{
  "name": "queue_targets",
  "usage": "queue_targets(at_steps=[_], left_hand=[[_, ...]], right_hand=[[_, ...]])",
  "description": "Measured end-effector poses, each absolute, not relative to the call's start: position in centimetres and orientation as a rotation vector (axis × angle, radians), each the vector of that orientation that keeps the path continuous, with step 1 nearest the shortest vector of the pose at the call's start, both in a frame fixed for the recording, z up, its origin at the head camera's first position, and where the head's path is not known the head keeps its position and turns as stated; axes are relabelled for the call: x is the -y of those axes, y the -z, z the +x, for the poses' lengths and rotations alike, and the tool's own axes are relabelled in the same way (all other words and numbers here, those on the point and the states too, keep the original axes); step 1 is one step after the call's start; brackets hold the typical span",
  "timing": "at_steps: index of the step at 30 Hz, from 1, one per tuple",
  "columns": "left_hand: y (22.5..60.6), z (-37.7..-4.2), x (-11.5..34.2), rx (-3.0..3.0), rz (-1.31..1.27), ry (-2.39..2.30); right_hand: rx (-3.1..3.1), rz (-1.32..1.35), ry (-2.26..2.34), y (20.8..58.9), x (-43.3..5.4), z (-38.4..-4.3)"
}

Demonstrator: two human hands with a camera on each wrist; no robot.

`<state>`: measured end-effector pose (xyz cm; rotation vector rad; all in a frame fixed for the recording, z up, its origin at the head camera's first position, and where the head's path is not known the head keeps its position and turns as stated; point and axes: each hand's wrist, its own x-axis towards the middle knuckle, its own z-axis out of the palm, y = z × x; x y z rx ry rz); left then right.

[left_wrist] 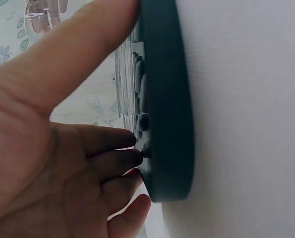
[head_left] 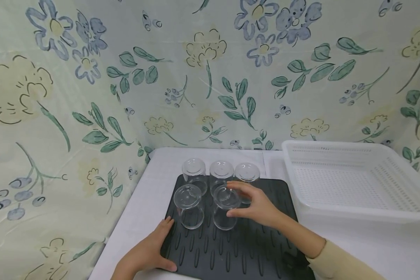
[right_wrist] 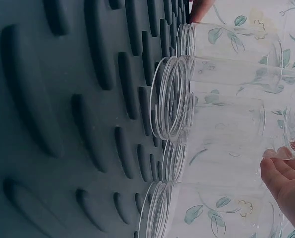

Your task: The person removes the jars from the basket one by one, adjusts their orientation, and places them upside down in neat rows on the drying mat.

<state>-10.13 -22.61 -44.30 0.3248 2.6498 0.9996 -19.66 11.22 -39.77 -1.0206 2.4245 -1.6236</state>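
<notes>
Several clear drinking glasses stand upside down in two rows on a dark ridged drying mat (head_left: 224, 258). At the front right of the group, my right hand (head_left: 257, 204) grips one glass (head_left: 224, 221) near its raised base, thumb on the near side and fingers on the far side. Beside it on the left is another front glass (head_left: 191, 216). In the right wrist view, the gripped glass (right_wrist: 226, 74) has its rim close to the mat's ridges. My left hand (head_left: 148, 249) rests against the mat's left edge, thumb and fingers spread along it.
A white perforated plastic basket (head_left: 336, 212) stands to the right of the mat. White cloth (head_left: 140, 194) covers the table. Behind and at the left hangs a flower-patterned curtain (head_left: 196, 97). The back row of glasses, including a left one (head_left: 194, 171), stands near the mat's far edge.
</notes>
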Motion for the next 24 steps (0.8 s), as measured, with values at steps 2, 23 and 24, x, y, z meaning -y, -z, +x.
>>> queue_targets(at_steps=[2, 23, 24], left_hand=[[44.25, -10.14, 22.59, -2.640, 0.322, -1.004], [44.57, -10.54, 22.44, -2.683, 0.295, -0.856], [44.57, -10.58, 22.44, -2.685, 0.298, -0.848]], right_hand=[[-2.423, -1.017, 1.621, 39.79, -11.11, -19.68], [-2.544, -1.076, 1.496, 39.85, -11.25, -19.92], [-2.549, -1.079, 1.499, 39.75, -11.32, -19.90]])
